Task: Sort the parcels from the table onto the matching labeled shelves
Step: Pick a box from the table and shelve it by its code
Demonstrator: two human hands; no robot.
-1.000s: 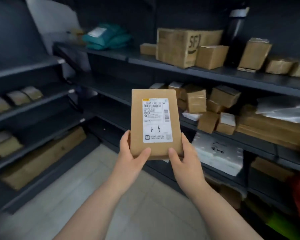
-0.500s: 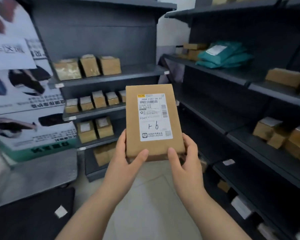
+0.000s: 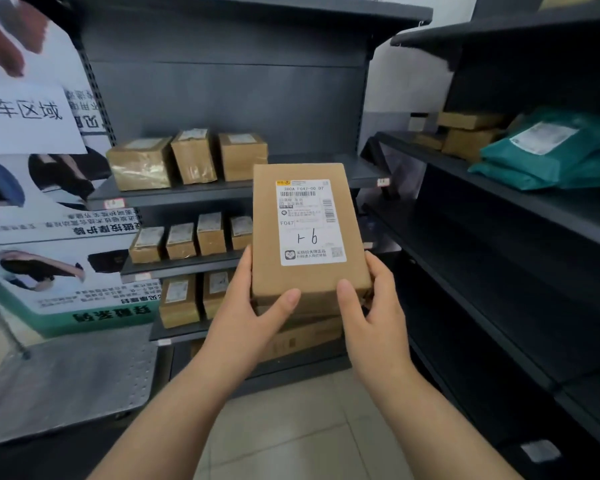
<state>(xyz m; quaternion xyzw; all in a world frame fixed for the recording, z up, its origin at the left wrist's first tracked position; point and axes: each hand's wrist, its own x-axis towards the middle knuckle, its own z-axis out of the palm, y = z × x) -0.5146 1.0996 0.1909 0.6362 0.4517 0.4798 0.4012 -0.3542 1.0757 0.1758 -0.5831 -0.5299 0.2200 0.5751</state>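
Note:
I hold a flat brown cardboard parcel [image 3: 302,285] upright in front of me, its white shipping label with handwritten marks facing me. My left hand [image 3: 253,313] grips its lower left corner, thumb on the front. My right hand [image 3: 371,306] grips the lower right corner the same way. Behind the parcel stands a dark grey shelf unit [image 3: 229,192] with rows of small brown boxes [image 3: 187,159] on its boards.
A second dark shelf unit [image 3: 520,209] runs along the right with green mailer bags [image 3: 551,150] and brown boxes. Posters [image 3: 42,209] cover the left wall above a metal platform [image 3: 66,375]. Tiled floor lies below my arms.
My view has swung left from the right-hand shelves to the end shelf unit, which is nearer now. The parcel stays held in both hands the same way.

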